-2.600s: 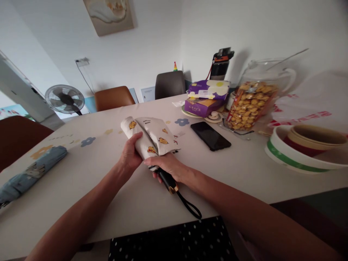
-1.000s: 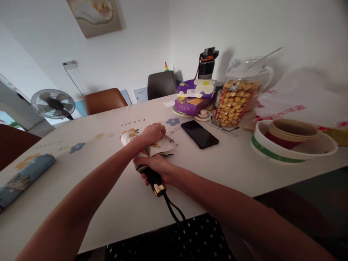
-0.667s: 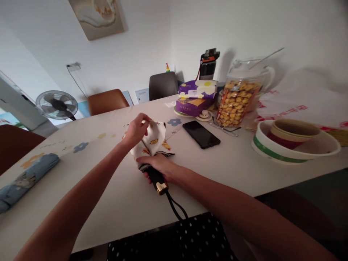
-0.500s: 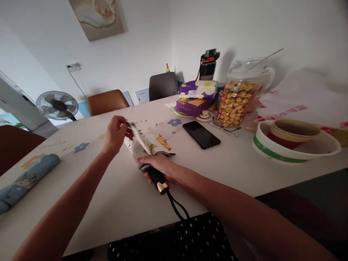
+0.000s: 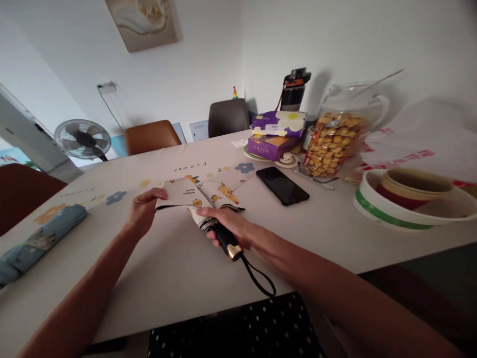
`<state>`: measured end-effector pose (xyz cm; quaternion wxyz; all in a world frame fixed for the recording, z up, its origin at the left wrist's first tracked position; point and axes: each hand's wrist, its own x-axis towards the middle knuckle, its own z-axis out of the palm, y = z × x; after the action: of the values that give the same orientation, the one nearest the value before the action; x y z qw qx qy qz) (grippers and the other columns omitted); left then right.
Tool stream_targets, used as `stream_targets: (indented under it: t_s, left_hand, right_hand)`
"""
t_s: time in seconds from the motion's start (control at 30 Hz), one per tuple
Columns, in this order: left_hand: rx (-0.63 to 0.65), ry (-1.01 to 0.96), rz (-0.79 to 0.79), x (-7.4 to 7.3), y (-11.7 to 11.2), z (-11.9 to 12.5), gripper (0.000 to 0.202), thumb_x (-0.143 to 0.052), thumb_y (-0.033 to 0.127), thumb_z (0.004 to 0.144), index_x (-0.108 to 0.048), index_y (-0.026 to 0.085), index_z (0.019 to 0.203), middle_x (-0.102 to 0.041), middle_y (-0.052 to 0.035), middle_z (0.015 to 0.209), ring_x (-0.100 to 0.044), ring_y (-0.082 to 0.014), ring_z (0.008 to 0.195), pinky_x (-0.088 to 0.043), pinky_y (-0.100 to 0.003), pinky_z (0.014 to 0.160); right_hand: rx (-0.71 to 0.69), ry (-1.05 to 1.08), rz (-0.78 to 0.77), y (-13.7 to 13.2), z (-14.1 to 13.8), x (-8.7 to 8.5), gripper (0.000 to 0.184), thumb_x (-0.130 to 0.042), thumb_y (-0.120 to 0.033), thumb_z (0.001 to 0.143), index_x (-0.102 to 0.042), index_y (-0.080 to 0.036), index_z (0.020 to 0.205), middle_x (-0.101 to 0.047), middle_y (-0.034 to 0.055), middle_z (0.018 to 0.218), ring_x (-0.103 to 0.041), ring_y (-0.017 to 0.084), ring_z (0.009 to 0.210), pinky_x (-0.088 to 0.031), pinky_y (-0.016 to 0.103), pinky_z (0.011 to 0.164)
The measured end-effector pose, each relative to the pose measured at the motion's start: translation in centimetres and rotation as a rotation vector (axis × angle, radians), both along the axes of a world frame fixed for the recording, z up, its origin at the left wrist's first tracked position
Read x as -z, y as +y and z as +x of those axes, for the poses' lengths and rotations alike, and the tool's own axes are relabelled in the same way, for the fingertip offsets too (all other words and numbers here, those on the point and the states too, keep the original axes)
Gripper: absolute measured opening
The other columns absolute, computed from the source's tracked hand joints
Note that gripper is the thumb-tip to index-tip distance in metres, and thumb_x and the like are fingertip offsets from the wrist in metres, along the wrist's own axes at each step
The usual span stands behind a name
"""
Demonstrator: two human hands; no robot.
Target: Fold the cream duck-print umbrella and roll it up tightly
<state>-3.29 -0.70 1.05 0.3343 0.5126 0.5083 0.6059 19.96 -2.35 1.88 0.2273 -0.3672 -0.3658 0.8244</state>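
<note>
A folding umbrella (image 5: 229,242) with a black handle, gold-coloured end and black wrist loop lies slanted above the near part of the table. My right hand (image 5: 227,221) wraps round it where the handle meets the cream cloth, thumb on top. The cloth carries yellow duck prints and a dark edge. My left hand (image 5: 147,209) pinches the outer edge of one canopy panel (image 5: 179,194) and holds it spread out to the left. Another fold of cloth (image 5: 223,194) sticks out on the right, beyond my right thumb.
Right of the umbrella lies a black phone (image 5: 282,185). Behind it are glasses (image 5: 315,179), a snack-filled pitcher (image 5: 333,144), purple packs (image 5: 274,147) and a bottle (image 5: 292,94). Nested bowls (image 5: 387,217) stand far right. A folded blue umbrella (image 5: 44,241) lies at left.
My left hand has moved left and down, pulling the panel from a raised, edge-on fold into a flat spread. My right hand keeps its grip. The view has shifted slightly.
</note>
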Motion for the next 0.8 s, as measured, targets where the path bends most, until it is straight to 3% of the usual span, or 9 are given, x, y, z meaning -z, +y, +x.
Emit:
stream_targets:
  t_s: [0.07, 0.17, 0.33, 0.4, 0.47, 0.57, 0.7, 0.8]
  left_hand:
    - [0.041, 0.042, 0.027, 0.0, -0.1, -0.4, 0.007, -0.063, 0.016, 0.053, -0.059, 0.018, 0.048, -0.057, -0.0027, 0.078, -0.052, -0.0147, 0.079, -0.041, -0.025, 0.069]
    - [0.176, 0.084, -0.066, -0.1, -0.5, -1.3, 0.01, -0.064, 0.012, 0.051, -0.059, 0.018, 0.045, -0.057, -0.0038, 0.081, -0.052, -0.0146, 0.079, -0.041, -0.025, 0.069]
    - [0.359, 0.256, -0.249, -0.7, -0.8, -3.1, 0.013, -0.068, 0.017, 0.053, -0.06, 0.019, 0.044, -0.061, -0.0065, 0.077, -0.054, -0.0192, 0.078, -0.045, -0.03, 0.069]
    - [0.276, 0.301, -0.254, -0.8, -0.6, -3.4, 0.011, -0.068, 0.019, 0.055, -0.061, 0.019, 0.048, -0.062, -0.0064, 0.073, -0.055, -0.0183, 0.076, -0.047, -0.03, 0.07]
    - [0.06, 0.225, -0.207, -0.8, -0.2, -3.3, 0.005, -0.067, 0.021, 0.056, -0.063, 0.018, 0.057, -0.063, -0.0053, 0.074, -0.057, -0.0161, 0.073, -0.049, -0.029, 0.07]
    - [-0.187, 0.058, -0.207, -0.4, 0.6, -2.1, 0.021, -0.067, 0.029, 0.059, -0.063, 0.017, 0.075, -0.062, -0.0039, 0.081, -0.058, -0.0138, 0.07, -0.05, -0.027, 0.063]
    - [-0.208, 0.038, -0.388, 0.6, 1.5, 0.3, 0.036, -0.063, 0.049, 0.064, -0.058, 0.014, 0.074, -0.056, -0.0013, 0.066, -0.052, -0.0113, 0.055, -0.043, -0.023, 0.048]
    - [-0.268, -0.028, -0.334, 1.4, 2.0, 1.5, 0.037, -0.063, 0.05, 0.064, -0.056, 0.014, 0.07, -0.05, 0.0024, 0.057, -0.045, -0.0086, 0.048, -0.036, -0.02, 0.044]
  right_hand:
    - [-0.008, 0.029, -0.022, 0.0, 0.1, 0.0, 0.04, -0.061, -0.056, 0.072, -0.048, -0.019, 0.081, -0.045, -0.0051, 0.053, -0.044, 0.008, 0.038, -0.037, 0.018, 0.029]
    - [-0.007, 0.03, -0.031, 0.1, 0.1, 0.3, 0.05, -0.049, -0.069, 0.073, -0.046, -0.02, 0.077, -0.044, -0.0044, 0.051, -0.042, 0.008, 0.036, -0.037, 0.019, 0.029]
    - [-0.01, -0.089, 0.044, 0.2, -0.3, 1.1, 0.04, -0.064, -0.054, 0.07, -0.047, -0.019, 0.072, -0.045, -0.0031, 0.051, -0.043, 0.009, 0.036, -0.037, 0.02, 0.028]
    - [-0.007, -0.115, 0.068, 0.2, -0.5, 1.4, 0.036, -0.068, -0.048, 0.068, -0.048, -0.018, 0.069, -0.045, -0.0031, 0.051, -0.042, 0.008, 0.036, -0.038, 0.021, 0.028]
    - [-0.011, -0.155, 0.081, 0.2, -0.7, 1.6, 0.032, -0.069, -0.041, 0.067, -0.048, -0.018, 0.067, -0.044, -0.0033, 0.048, -0.042, 0.008, 0.036, -0.039, 0.02, 0.028]
    - [-0.034, -0.233, 0.094, 0.1, -0.8, 1.6, 0.027, -0.069, -0.033, 0.067, -0.048, -0.016, 0.065, -0.044, -0.0032, 0.045, -0.043, 0.008, 0.036, -0.039, 0.018, 0.029]
    - [-0.042, -0.261, 0.113, -0.2, -0.9, 1.0, 0.024, -0.067, -0.028, 0.067, -0.046, -0.016, 0.064, -0.044, -0.004, 0.043, -0.042, 0.007, 0.034, -0.038, 0.016, 0.029]
    - [-0.024, -0.253, 0.097, -0.4, -0.9, 0.6, 0.022, -0.065, -0.024, 0.068, -0.045, -0.016, 0.066, -0.043, -0.005, 0.043, -0.041, 0.006, 0.034, -0.038, 0.016, 0.029]
